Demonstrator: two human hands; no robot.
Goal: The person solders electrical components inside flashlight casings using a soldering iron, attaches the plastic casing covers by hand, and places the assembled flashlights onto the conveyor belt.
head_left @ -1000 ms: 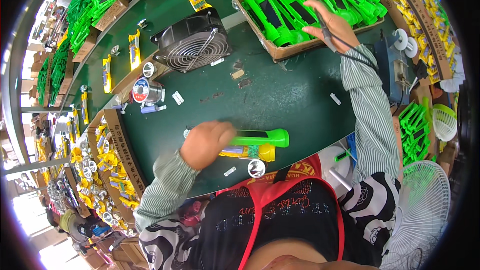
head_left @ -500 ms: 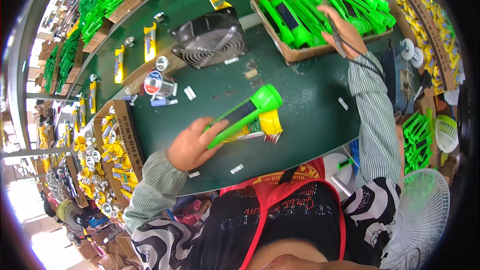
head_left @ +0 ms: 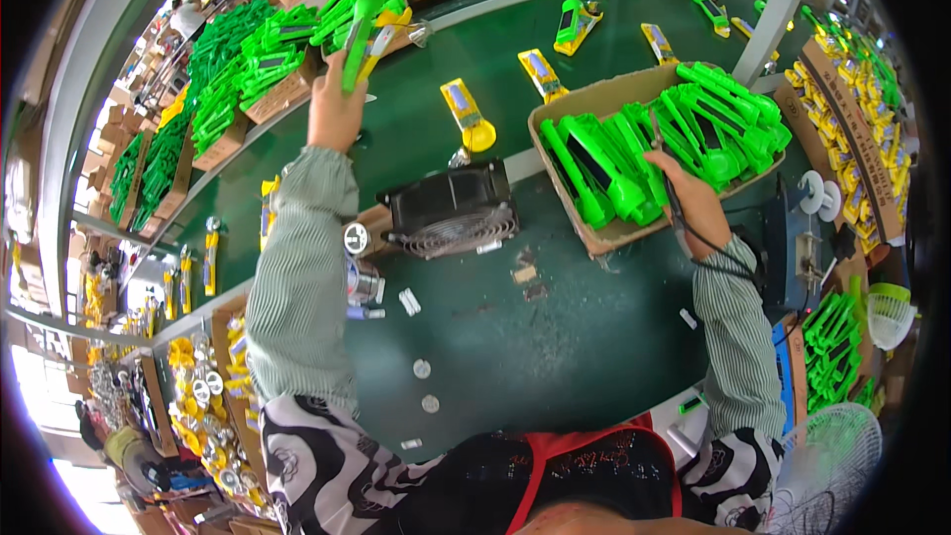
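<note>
My left hand (head_left: 335, 111) is stretched out over the far left of the green work surface. Its fingers are closed round a green flashlight casing (head_left: 359, 38); a yellow inner part (head_left: 380, 44) with a silver reflector (head_left: 419, 35) lies alongside it. My right hand (head_left: 690, 196) grips a thin soldering iron (head_left: 675, 200) whose black cord runs back along the wrist. The iron is over the near edge of a cardboard box (head_left: 604, 238) filled with green flashlight casings (head_left: 614, 163). The iron's tip is hard to make out against them.
A black fan (head_left: 451, 208) stands left of the box. Beside it is a solder spool (head_left: 365, 285). Yellow flashlight parts (head_left: 468, 117) lie along the green belt (head_left: 416, 89) beyond. Small white pieces (head_left: 409, 301) are scattered on the bench (head_left: 555, 337). A metal post (head_left: 778, 15) rises behind the box.
My left hand has carried the green casing and yellow part from the bench's near middle to the far left. My right hand stays by the box with the soldering iron. The view has shifted.
</note>
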